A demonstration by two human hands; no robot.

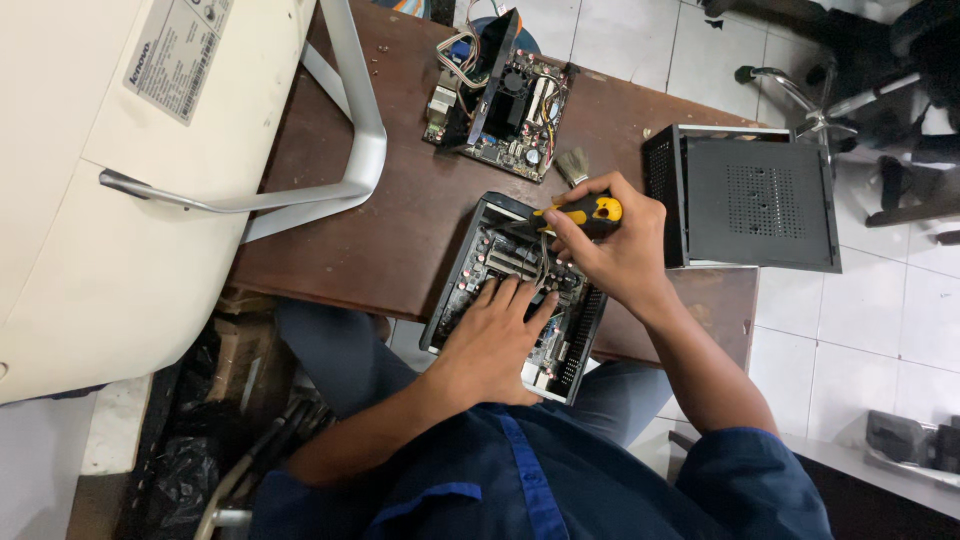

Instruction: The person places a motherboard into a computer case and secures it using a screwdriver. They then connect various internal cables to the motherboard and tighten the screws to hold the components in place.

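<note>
On brown table, white-tiled floor.

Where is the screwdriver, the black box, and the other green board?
screwdriver (590,212), head view, its yellow-and-black handle
black box (760,205), head view, its vented top panel
other green board (500,115), head view, its middle

Around the grip on the screwdriver

The right hand grips a screwdriver over the far end of an open computer case on the table. Just nearer than the grip, the left hand rests inside that case. Right of the grip stands a case cover; beyond it lies a circuit board; far left, a monitor lies face down
</note>
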